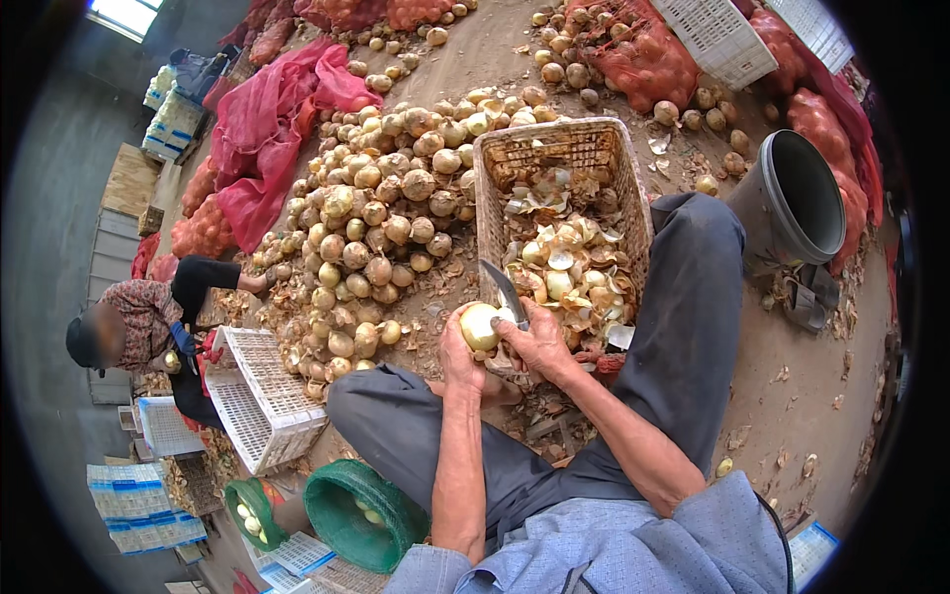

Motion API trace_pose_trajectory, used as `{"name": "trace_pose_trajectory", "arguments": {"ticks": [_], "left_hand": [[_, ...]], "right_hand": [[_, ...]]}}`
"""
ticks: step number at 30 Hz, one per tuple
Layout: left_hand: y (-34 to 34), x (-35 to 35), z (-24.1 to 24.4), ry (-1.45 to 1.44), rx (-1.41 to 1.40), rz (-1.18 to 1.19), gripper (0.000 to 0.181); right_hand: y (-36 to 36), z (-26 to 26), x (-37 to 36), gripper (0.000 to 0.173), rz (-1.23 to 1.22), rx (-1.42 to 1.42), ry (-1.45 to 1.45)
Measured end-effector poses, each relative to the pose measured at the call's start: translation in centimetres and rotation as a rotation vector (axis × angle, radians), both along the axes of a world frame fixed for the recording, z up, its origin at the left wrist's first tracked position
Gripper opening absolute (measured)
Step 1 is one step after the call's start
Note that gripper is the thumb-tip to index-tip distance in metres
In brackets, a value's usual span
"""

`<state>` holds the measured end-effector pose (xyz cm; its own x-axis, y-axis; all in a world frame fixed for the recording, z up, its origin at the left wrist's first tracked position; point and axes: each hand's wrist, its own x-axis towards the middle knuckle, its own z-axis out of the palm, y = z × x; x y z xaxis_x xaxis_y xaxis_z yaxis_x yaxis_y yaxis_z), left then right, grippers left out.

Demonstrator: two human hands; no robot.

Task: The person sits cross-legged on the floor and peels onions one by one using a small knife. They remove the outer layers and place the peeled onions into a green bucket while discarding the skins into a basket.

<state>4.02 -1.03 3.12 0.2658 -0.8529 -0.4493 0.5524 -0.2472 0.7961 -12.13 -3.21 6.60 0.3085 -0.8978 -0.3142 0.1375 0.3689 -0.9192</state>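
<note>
My left hand (462, 349) is wrapped around a pale, peeled-looking onion (479, 327). In my right hand (543, 341) is a knife (505, 289), its dark blade pointing up and to the left. The right thumb presses against the onion's side. Both hands are above the near end of a dirty plastic crate (638, 185), which holds onion skins (594, 245) and some onions. Left of the crate spreads a large heap of unpeeled onions (393, 200).
A grey bucket (779, 200) stands by my right knee. Green mesh-lined containers (356, 512) with a few peeled onions are at lower left. Another person (141, 319) sits at left beside a white crate (260, 401). Red mesh sacks (646, 59) lie behind.
</note>
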Motion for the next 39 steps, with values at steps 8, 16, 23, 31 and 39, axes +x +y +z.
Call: {"name": "trace_pose_trajectory", "arguments": {"ticks": [8, 16, 23, 31, 39], "left_hand": [[0.3, -0.5, 0.5, -0.755, -0.343, -0.19, 0.079], [0.1, 1.2, -1.1, 0.292, -0.314, 0.049, 0.073], [-0.2, 2.0, -1.2, 0.194, -0.322, 0.052, 0.075], [0.5, 1.1, 0.4, 0.174, -0.319, 0.004, 0.086], [0.4, 0.9, 0.8, -0.158, -0.307, -0.066, 0.083]], "right_hand": [[-0.8, 0.9, -0.3, 0.016, -0.076, 0.469, -0.457], [-1.1, 2.8, -0.7, 0.016, -0.047, 0.482, -0.881], [-0.5, 1.5, -1.8, 0.031, -0.039, -0.617, 0.633], [2.1, 0.2, 0.2, 0.015, 0.154, -0.792, 0.544], [1.8, -1.1, -0.4, 0.009, 0.2, -0.704, 0.555]]}}
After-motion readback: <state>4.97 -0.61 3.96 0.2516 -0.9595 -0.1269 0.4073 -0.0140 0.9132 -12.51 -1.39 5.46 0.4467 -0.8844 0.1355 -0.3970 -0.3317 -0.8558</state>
